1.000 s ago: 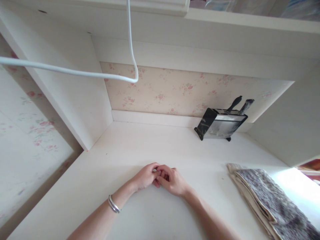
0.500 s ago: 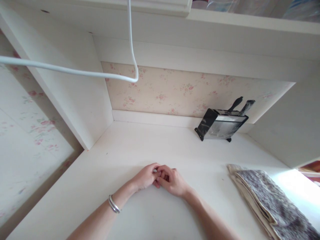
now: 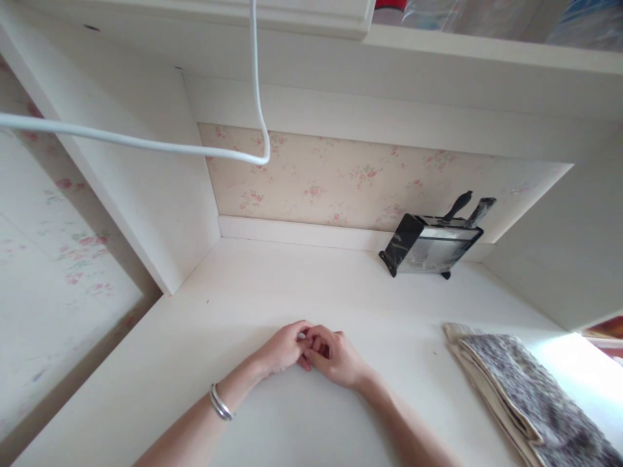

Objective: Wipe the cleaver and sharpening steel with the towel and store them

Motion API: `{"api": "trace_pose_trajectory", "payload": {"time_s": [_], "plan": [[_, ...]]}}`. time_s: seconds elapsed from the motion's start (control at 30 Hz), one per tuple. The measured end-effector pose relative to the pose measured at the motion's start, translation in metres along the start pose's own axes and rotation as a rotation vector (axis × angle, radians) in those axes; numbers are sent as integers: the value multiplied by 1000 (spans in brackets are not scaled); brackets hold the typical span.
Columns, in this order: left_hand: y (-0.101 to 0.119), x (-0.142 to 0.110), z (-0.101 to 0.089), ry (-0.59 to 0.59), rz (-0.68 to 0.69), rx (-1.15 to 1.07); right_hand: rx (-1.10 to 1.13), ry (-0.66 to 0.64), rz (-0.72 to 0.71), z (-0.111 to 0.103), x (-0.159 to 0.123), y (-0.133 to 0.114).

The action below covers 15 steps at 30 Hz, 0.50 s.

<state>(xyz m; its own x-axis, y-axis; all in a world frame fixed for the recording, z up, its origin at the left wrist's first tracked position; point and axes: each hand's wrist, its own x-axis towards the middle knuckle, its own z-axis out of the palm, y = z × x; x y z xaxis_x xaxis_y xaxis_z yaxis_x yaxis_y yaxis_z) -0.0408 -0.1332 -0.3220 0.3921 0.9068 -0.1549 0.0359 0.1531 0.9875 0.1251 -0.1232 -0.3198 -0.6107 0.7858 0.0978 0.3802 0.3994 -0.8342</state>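
Observation:
My left hand (image 3: pixel 282 348) and my right hand (image 3: pixel 337 359) meet above the middle of the white counter (image 3: pixel 292 285). Their curled fingertips touch and overlap, closed together, and no object shows between them. Part of the fingers is hidden where the hands join. A silver bangle (image 3: pixel 220 403) circles my left wrist.
A black knife block (image 3: pixel 433 246) with clear sides and two handles stands at the back right. Right of my hands lies a folded grey-brown towel (image 3: pixel 530 389). A white cable (image 3: pixel 160 146) hangs across the upper left, below the overhead cabinet (image 3: pixel 311 13). Side panels bound the counter.
The whole view has shifted very slightly, with the scene sitting a little lower. My hands keep the same joined pose.

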Motion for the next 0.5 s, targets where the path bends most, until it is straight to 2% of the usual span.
{"api": "trace_pose_trajectory", "payload": {"time_s": [0.27, 0.5], "plan": [[-1, -2, 0, -18, 4, 7, -22, -18, 13, -2, 1, -4], [8, -3, 0, -18, -19, -9, -52, -20, -7, -3, 0, -11]]}}
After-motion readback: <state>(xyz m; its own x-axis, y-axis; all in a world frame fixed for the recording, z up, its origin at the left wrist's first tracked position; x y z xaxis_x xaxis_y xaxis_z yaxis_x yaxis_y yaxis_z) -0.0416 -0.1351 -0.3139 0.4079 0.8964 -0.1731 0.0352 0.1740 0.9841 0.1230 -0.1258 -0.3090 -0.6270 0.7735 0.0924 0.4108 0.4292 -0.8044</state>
